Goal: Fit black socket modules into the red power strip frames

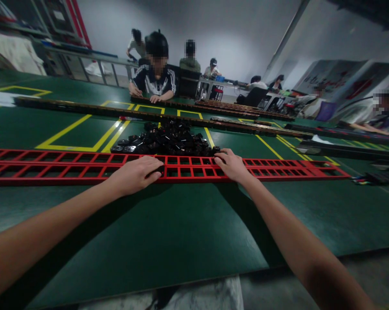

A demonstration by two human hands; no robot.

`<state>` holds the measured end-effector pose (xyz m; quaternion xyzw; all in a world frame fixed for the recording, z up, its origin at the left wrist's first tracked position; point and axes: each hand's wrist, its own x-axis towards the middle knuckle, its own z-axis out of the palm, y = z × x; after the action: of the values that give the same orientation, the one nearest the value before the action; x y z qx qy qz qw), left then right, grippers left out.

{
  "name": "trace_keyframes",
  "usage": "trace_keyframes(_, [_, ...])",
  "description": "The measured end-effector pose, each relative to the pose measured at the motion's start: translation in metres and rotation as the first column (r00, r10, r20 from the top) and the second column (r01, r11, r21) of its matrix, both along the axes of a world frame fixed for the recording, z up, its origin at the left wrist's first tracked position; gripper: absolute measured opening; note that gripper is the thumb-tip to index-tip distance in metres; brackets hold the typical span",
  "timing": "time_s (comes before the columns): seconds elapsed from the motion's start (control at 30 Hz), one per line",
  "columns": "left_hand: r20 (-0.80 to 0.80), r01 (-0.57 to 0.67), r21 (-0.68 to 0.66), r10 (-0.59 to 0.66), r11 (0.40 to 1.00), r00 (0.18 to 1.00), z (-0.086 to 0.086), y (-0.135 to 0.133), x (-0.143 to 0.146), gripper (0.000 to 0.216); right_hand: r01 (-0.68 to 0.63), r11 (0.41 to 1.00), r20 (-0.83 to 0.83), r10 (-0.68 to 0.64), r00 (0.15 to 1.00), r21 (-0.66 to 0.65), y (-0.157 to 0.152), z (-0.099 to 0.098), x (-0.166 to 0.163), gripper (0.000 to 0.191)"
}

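Observation:
A long red frame (188,172) with two rows of rectangular slots lies across the green table in front of me. My left hand (138,172) rests over its middle, thumb and fingers closed around a small black part (162,169) at a slot. Farther right on the same frame is my right hand (231,165), its fingers bent down over the slots. What those fingertips hold, if anything, is hidden. Just behind the frame, between and beyond my hands, is a heap of shiny black parts (171,137). Some of them reach close to my right fingertips.
Long dark strips (117,113) run across the green table (188,241) behind the heap. Yellow tape lines (68,132) mark its surface. Across from me sits a person (155,77) with both hands at a strip. Several other people are at tables behind and to the right.

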<state>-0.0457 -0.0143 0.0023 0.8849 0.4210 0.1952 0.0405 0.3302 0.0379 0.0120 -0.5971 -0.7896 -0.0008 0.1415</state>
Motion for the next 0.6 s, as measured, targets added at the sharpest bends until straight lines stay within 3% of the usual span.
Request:
trace_keyframes(0.3, [-0.01,-0.008,0.001,0.008,1.0,1.0,-0.0012,0.0013,-0.0007,0.049,0.024,0.998,0.029,-0.022,0.999,-0.064,-0.0015,0.0044,-0.0031,0.05])
trace_keyframes(0.6, [-0.012,0.0,-0.001,0.0,1.0,1.0,-0.0039,0.0023,-0.0024,0.049,0.035,0.984,-0.153,-0.009,0.988,0.173,0.0001,-0.0042,0.0019,0.04])
